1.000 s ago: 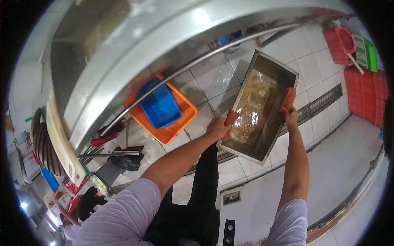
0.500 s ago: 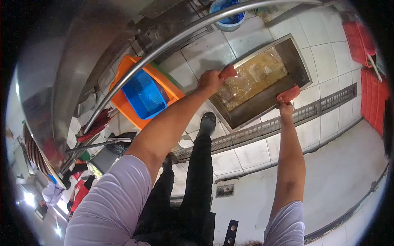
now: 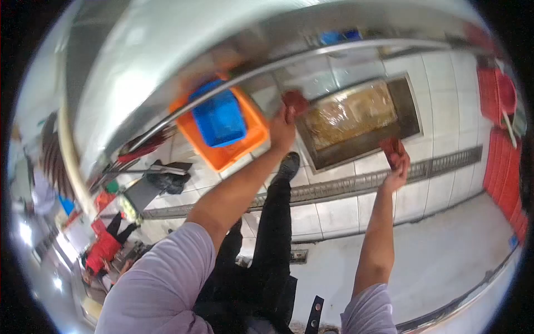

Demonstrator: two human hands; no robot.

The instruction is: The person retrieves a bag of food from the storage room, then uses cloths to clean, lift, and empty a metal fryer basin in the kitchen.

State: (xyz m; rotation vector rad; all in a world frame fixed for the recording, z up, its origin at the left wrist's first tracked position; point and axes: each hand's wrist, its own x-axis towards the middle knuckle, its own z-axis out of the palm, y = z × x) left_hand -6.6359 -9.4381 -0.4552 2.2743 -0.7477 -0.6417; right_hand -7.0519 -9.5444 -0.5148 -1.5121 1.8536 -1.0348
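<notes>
A rectangular metal tray (image 3: 374, 134) on the floor holds brownish, shiny liquid (image 3: 350, 114). My left hand (image 3: 282, 127) is closed on a folded red cloth (image 3: 295, 101), just off the tray's left end. Past the tray's near side, my right hand (image 3: 398, 171) grips another folded red cloth (image 3: 391, 149), its fingers bent around it. Both cloths appear apart from the rim, though blur and the overhead angle make the gap hard to judge.
A blue bin (image 3: 219, 119) sits inside an orange bin (image 3: 257, 134) at the left. A metal rail (image 3: 311, 54) crosses above them. A drain grate (image 3: 339, 185) runs along the tiled floor. Red baskets (image 3: 499, 178) stand at right. A person in red (image 3: 104, 250) is far left.
Both hands have come away from the tray's rim with their cloths, the left hand outward to the left, the right toward me. The camera view has turned.
</notes>
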